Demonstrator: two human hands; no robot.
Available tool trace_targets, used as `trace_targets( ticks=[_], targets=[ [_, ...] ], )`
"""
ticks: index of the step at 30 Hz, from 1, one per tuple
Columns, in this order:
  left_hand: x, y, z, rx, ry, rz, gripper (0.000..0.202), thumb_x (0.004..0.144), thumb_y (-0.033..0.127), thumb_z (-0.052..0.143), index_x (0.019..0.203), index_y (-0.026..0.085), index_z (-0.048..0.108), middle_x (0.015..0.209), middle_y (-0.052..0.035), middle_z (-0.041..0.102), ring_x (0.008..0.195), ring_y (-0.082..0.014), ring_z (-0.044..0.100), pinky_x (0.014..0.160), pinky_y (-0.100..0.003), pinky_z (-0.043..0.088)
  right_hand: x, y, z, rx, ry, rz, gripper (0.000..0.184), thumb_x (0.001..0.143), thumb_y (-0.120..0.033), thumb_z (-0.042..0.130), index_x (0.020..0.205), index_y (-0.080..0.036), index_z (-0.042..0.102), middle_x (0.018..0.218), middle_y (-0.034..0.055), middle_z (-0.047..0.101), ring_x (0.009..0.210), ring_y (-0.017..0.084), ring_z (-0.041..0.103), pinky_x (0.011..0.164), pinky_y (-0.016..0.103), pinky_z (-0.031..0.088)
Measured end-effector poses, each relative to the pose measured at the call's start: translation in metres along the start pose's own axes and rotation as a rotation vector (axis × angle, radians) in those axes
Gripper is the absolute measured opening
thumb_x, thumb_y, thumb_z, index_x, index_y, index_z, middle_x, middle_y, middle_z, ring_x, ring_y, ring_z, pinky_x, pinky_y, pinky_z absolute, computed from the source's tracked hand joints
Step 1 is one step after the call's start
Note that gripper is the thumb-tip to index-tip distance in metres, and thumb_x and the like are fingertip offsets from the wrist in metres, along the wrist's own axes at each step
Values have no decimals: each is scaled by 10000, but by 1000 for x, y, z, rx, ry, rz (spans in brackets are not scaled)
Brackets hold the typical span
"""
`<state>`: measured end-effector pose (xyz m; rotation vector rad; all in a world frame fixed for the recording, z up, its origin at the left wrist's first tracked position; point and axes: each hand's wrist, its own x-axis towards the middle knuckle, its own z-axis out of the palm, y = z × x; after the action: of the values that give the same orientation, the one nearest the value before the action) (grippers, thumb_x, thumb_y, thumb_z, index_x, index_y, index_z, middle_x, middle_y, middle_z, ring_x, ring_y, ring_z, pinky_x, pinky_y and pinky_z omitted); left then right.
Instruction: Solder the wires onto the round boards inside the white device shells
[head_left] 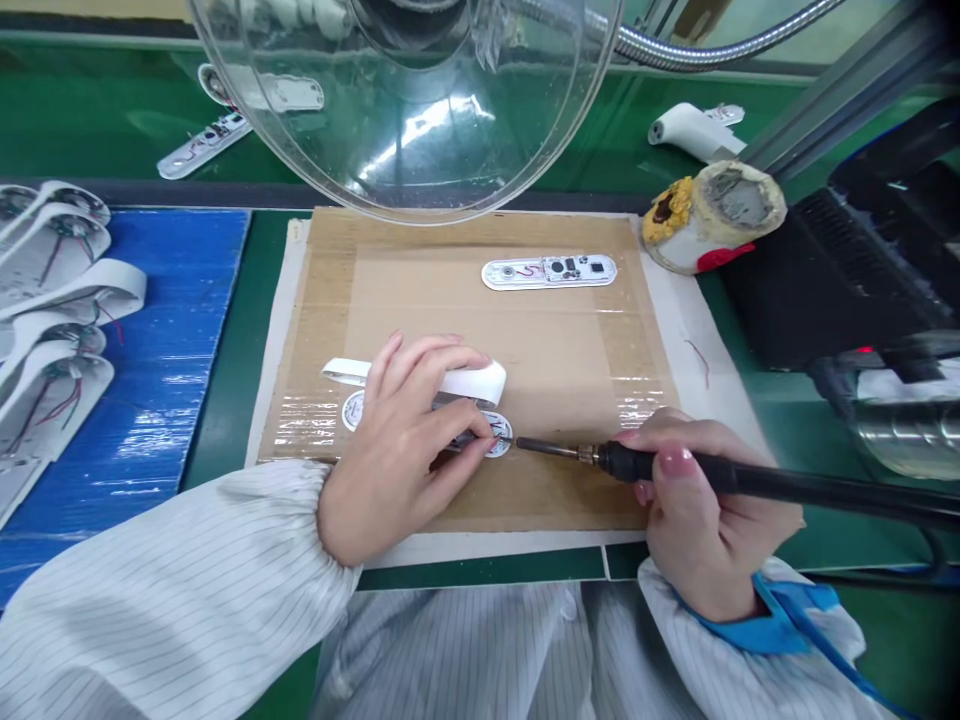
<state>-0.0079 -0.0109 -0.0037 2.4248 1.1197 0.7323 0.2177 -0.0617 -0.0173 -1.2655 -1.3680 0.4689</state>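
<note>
My right hand is closed around the black handle of a soldering iron, its metal tip pointing left. That tip reaches the right end of a white rounded circuit board lying on the cardboard. Over the board lies my left hand, thumb and index finger pinched together right beside the tip; whatever is between them is too small to make out. Its other fingers rest over a white curved plastic housing just behind the board. The hand hides the middle of both parts.
Another circuit board lies farther back on the cardboard. A round clear magnifier lens hangs over the far edge. Several white housings with wires sit on a blue sheet at left. A crusted pot and black equipment stand right.
</note>
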Motion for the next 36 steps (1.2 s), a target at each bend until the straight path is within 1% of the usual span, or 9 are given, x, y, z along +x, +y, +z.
trace_targets(
  ticks=[4,8,10,13,15,17,21,28,36],
  targets=[
    [0,2,-1,16,-10,-8,114,894,150,603,823,218,660,1316,-47,567,1342,-251,414,1179,-537,195,2,0,2,26,15,-29,133,874,-218,608,802,-225,720,650,7,633,466,142,517,420,300,422],
    [1,3,-3,15,-31,-12,125,897,138,593,815,210,655,1322,-57,564,1338,-254,430,1165,-528,233,7,3,6,78,191,-141,138,828,-207,619,727,-219,712,549,-2,557,409,133,454,340,268,273],
    [1,2,-4,10,-28,-1,124,912,150,594,825,209,660,1324,-62,567,1311,-242,463,1156,-514,249,8,4,7,98,236,-126,142,824,-207,614,717,-213,706,549,-6,548,385,117,423,325,258,242],
    [-1,-1,-6,-21,-25,25,122,942,157,584,898,227,674,1331,-58,571,1253,-199,527,1155,-489,243,9,5,6,130,233,-83,143,830,-206,610,727,-191,709,592,7,583,401,111,441,316,255,242],
    [-2,-4,-8,-41,-20,47,131,950,148,579,950,237,675,1336,-59,573,1239,-188,542,1105,-455,301,8,4,6,138,228,-64,144,837,-208,613,733,-187,710,594,7,588,423,118,465,330,260,270],
    [-1,-7,-9,-32,-31,67,136,950,146,580,977,240,675,1349,-67,569,1234,-203,546,1011,-425,358,7,2,5,132,214,-25,150,852,-216,612,739,-190,708,602,6,590,447,124,483,351,267,296],
    [2,-8,-10,31,-90,71,131,958,174,572,969,253,676,1389,-64,542,1226,-233,541,941,-428,346,5,-1,6,116,192,17,159,872,-225,615,744,-194,703,622,3,601,452,115,486,348,259,305],
    [7,-8,-13,15,-169,43,167,984,219,529,956,265,688,1403,-42,506,1253,-219,501,974,-409,326,2,-1,5,15,148,51,177,898,-272,629,755,-205,709,668,-5,636,407,85,457,322,235,310],
    [16,-2,-19,50,-245,6,206,992,244,498,930,259,694,1358,-51,508,1306,-250,436,1002,-448,367,-2,-2,-3,-67,24,104,161,920,-277,625,815,-206,723,775,1,662,493,88,520,408,230,414]
  ],
)
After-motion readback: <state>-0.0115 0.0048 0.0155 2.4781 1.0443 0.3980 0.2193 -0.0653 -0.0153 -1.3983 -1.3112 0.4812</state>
